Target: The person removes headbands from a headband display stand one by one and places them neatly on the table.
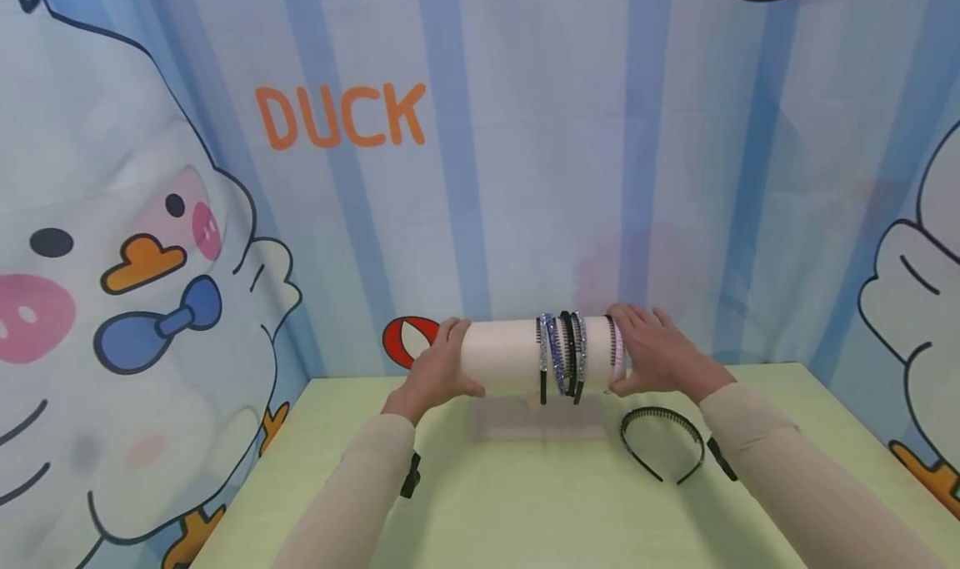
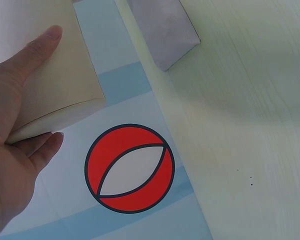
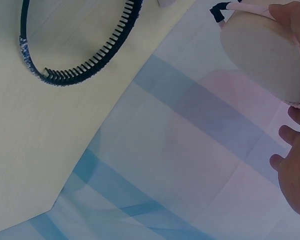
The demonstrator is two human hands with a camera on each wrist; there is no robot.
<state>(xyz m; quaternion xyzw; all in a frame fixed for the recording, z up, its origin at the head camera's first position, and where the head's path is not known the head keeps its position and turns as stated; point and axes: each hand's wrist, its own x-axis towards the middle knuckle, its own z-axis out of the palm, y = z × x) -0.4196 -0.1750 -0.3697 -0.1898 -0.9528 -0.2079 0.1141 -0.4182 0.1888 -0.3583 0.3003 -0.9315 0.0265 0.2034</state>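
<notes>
Headband roll [image 1: 498,356] is positioned horizontally above the pale base [image 1: 536,423] at the rear of the table [image 1: 525,502], its left end gripped between thumb and fingers of the left hand [image 1: 441,363]. The pink headband [image 1: 618,354] is pinched at the right end by the right hand [image 1: 657,351], although full finger contact cannot be confirmed. Steady support should be given on the left and the band kept square, so that neighbouring headbands [image 1: 557,355] are not dislodged.
</notes>
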